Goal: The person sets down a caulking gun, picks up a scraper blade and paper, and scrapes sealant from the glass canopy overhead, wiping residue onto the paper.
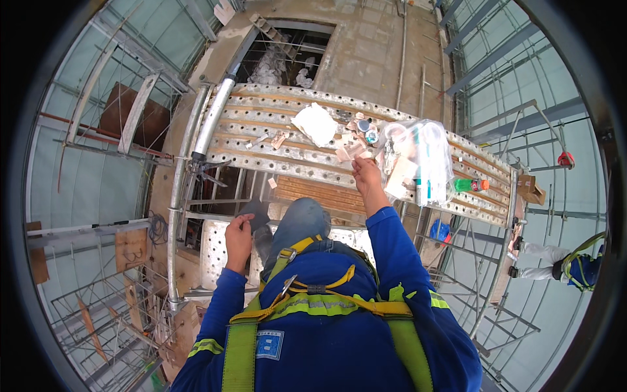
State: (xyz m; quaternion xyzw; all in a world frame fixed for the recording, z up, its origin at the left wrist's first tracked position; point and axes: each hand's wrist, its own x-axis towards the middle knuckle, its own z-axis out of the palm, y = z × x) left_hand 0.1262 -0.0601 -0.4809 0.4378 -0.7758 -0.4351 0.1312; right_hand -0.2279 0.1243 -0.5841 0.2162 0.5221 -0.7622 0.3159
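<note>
My left hand (239, 243) is closed at the fingertips on a thin dark grey sheet (257, 212), beside my knee. My right hand (367, 175) reaches over the near edge of the perforated metal planks (261, 140). Its fingers are bunched at torn pale brown scraps (349, 147); whether they pinch one is too small to tell. Just beyond lie a small dark-topped container (363, 125) and a crumpled white cloth or paper (315, 124). Right of that hand, white-and-teal tubes (428, 160) lie in a clear plastic bag (395, 136).
A caulking gun (214, 121) leans at the planks' left end by a vertical pole (177, 215). A green bottle (470, 185) lies right of the bag. Beyond the planks is a floor opening (284, 55). Another person (575, 268) stands far right among scaffolding.
</note>
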